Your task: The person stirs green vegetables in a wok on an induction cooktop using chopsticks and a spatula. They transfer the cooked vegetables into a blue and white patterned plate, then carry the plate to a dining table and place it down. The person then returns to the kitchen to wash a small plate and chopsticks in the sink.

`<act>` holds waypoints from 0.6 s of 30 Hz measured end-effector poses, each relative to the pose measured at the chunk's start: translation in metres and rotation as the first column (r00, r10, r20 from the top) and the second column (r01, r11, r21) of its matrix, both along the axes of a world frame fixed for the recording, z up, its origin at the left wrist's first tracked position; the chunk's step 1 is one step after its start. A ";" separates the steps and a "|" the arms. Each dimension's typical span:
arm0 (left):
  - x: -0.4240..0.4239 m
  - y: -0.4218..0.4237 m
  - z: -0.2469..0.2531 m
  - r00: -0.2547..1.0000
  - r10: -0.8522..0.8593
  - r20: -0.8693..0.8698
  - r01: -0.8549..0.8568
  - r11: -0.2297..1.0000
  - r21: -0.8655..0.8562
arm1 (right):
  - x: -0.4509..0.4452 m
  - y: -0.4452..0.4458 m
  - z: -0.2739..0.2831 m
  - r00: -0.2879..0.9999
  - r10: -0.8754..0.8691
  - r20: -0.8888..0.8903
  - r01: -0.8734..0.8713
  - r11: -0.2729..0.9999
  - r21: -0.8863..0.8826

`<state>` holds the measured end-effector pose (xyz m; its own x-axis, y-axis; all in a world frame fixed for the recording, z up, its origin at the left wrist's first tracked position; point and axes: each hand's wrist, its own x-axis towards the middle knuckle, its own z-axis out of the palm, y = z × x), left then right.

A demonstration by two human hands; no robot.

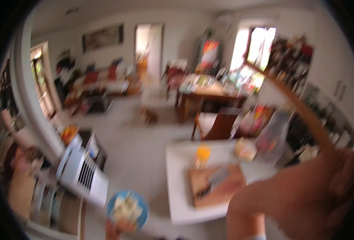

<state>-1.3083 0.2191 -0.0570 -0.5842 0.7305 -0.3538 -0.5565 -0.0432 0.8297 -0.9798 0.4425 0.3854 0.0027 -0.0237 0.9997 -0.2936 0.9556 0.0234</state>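
At the lower left, my left hand [120, 227] holds a blue bowl [146, 210] by its near side. Pale cut pieces of food [127, 208] lie in it. My right hand [309, 192], large and close at the right, is closed around a long, curved wooden utensil [303, 109]. It slants up and to the left, and blur hides its exact kind. Between the hands, a wooden cutting board [225, 195] rests on a white tabletop [178, 201]. A broad-bladed kitchen knife [217, 177] with a dark handle lies across the board.
Behind the board stand a yellow-topped container [203, 153], a pale wrapped item [245, 149] and a clear plastic bag [271, 138]. A wooden chair [223, 124] is beyond the tabletop. A white slatted appliance [84, 174] stands left; a small brown animal [149, 116] is on the floor.
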 end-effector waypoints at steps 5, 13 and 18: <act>-0.052 0.116 0.055 0.979 -0.117 -0.166 0.102 0.990 -0.096 | -0.027 0.081 0.089 0.991 -0.119 -0.064 0.122 0.992 0.042; -0.121 0.168 -0.030 0.345 -0.227 -0.911 0.378 0.922 -0.086 | -0.035 0.028 -0.043 0.863 -0.471 -0.180 0.498 0.854 0.151; -0.053 0.238 0.029 0.812 -0.569 -0.129 0.578 0.814 0.053 | 0.018 -0.038 -0.009 0.681 -0.687 -0.255 0.732 0.632 0.253</act>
